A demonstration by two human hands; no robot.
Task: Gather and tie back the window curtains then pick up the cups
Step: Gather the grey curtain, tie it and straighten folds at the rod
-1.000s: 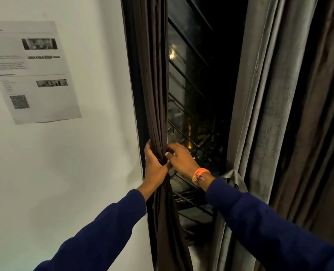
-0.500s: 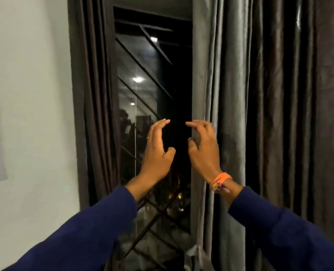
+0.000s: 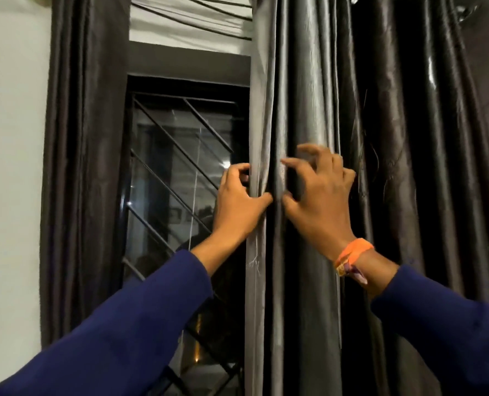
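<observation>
The dark right curtain [image 3: 409, 172] hangs in loose folds over the right half of the window. My left hand [image 3: 237, 204] grips its grey leading edge, fingers hooked behind the cloth and thumb in front. Just to the right, my right hand [image 3: 320, 201] lies against the folds with its fingers bent and spread; an orange band is on that wrist. The left curtain [image 3: 80, 167] hangs gathered in a narrow column by the wall. No cups are in view.
Between the curtains is the dark window [image 3: 180, 172] with a diagonal metal grille behind the glass. A white wall [image 3: 8, 167] runs down the left. Cables cross the wall above the window frame.
Both hands let go of the left curtain, moved right across the window with fingers open, and have reached the right curtain's edge. The view has swung up and to the right.
</observation>
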